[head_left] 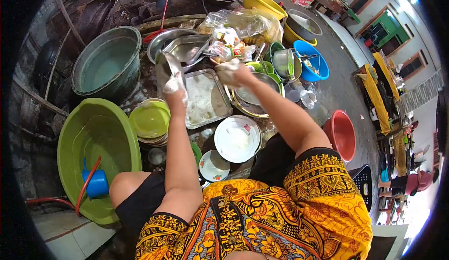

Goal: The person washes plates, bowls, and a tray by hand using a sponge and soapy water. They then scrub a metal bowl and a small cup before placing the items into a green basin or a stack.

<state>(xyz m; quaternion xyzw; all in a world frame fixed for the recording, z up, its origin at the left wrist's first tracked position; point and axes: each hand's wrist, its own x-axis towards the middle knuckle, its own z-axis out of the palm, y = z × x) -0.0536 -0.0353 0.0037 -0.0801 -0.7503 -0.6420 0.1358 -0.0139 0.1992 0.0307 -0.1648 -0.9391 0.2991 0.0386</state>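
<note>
My left hand [175, 90], flecked with foam, is closed on the edge of a shiny metal dish [165, 69], tilted up on its side. Across from it, to the right, my right hand [232, 73] is thick with suds and curled closed; the foam hides what it may hold. Beneath and between both hands lies a rectangular metal tray [206, 102] with soapy water. Another metal pan [183, 49] rests in a round metal basin [156, 46] just beyond. White plates [237, 140] sit nearer my lap, and a stack of lime-green plates [149, 119] is at the left.
At left stand a dark tub of water [106, 59] and a large green basin [98, 133] with a blue dipper [95, 183] and red hose. A blue basin [311, 61], red basin [342, 136], plastic bag [250, 24] and yellow basin [263, 3] surround the dishes.
</note>
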